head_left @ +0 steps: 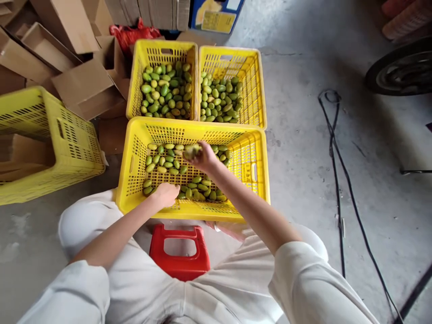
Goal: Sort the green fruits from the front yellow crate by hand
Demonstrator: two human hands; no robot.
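Note:
A shallow-looking yellow plastic crate (134,148) stands right in front of my knees, with small green mangoes (173,171) spread in loose groups over its slotted floor. My right hand (205,158) is over the crate's middle, its fingers closed on a greenish mango (191,151) that is smeared by motion. Low on the near side, my left hand (167,195) is curled beside the front group of mangoes (199,189). Its fingertips are turned away, so what they hold, if anything, is hidden.
Two more yellow crates, left (132,81) and right (259,85), hold many mangoes behind the front one. Cardboard boxes (84,85) and another yellow crate (72,135) lie left. A red stool (180,265) sits between my legs. Black cable (334,135) and a wheel (401,67) are right.

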